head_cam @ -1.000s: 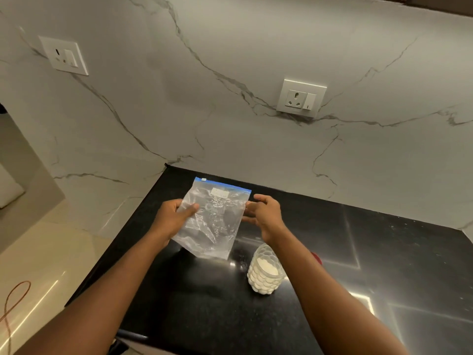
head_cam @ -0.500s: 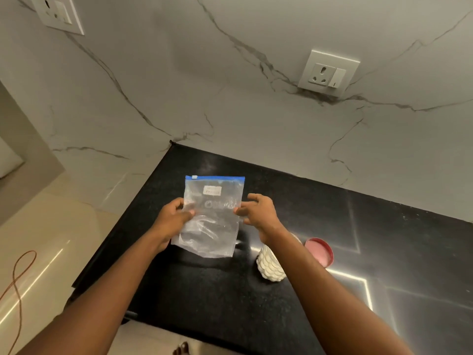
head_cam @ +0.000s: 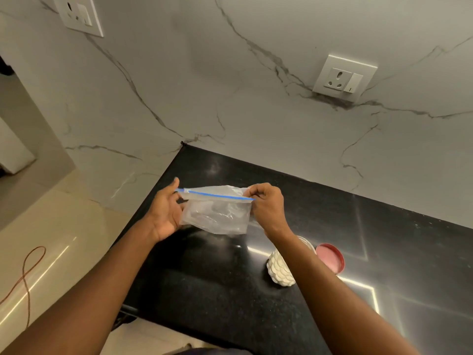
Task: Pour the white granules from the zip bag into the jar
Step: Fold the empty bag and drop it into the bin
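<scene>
A clear zip bag with a blue zip strip hangs in the air above the black counter, and it looks empty. My left hand pinches the left end of the strip. My right hand pinches the right end. The strip runs level between both hands. A textured glass jar holding white granules stands on the counter below my right forearm, which hides part of its rim. A pink lid lies flat just right of the jar.
A marble wall rises behind the counter with a socket at the right and another socket at the upper left. The counter's left edge drops to a pale floor with an orange cable.
The bag has been turned so its zip strip now faces me, stretched level between both hands. Both hands have shifted from the bag's sides to the ends of the strip.
</scene>
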`<state>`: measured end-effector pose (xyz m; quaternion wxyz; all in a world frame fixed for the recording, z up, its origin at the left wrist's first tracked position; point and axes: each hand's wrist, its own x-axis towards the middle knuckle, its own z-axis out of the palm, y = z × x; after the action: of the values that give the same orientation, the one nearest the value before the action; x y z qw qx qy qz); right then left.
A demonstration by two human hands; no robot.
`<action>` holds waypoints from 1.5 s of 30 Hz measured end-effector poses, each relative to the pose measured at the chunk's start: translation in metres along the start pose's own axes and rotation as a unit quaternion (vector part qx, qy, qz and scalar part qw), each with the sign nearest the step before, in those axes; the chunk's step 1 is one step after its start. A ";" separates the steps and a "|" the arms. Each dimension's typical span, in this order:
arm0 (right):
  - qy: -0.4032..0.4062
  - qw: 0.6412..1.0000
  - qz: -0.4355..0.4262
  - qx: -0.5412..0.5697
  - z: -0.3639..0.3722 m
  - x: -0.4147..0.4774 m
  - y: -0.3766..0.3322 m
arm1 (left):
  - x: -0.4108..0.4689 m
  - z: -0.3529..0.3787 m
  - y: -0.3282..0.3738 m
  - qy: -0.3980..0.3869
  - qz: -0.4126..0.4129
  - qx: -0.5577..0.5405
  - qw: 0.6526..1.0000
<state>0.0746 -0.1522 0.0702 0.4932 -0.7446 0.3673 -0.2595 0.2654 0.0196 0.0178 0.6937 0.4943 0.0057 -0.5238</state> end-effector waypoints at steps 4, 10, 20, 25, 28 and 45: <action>-0.027 0.985 -0.123 -0.116 0.000 0.000 -0.003 | 0.000 0.000 0.005 -0.067 -0.034 0.080 0.994; -0.071 0.936 0.188 0.290 -0.004 0.007 -0.009 | 0.004 -0.001 0.017 -0.028 0.021 0.093 0.995; -0.098 0.981 0.120 0.119 0.029 -0.003 -0.008 | 0.004 -0.004 0.012 -0.032 -0.001 0.085 0.996; -0.030 0.989 -0.021 -0.142 0.047 -0.010 -0.013 | -0.009 0.006 -0.002 0.003 0.038 0.122 0.992; -0.023 0.977 -0.060 -0.205 0.061 -0.021 -0.014 | -0.015 0.020 -0.013 0.080 0.124 0.248 0.957; -0.151 0.959 -0.140 -0.193 0.090 -0.097 -0.025 | -0.073 0.024 -0.041 0.048 0.169 0.091 0.980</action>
<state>0.0918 -0.0195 0.0570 0.3486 -0.9001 0.2237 -0.1350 0.1904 0.0577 0.0407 0.7232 0.5737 -0.0918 -0.3733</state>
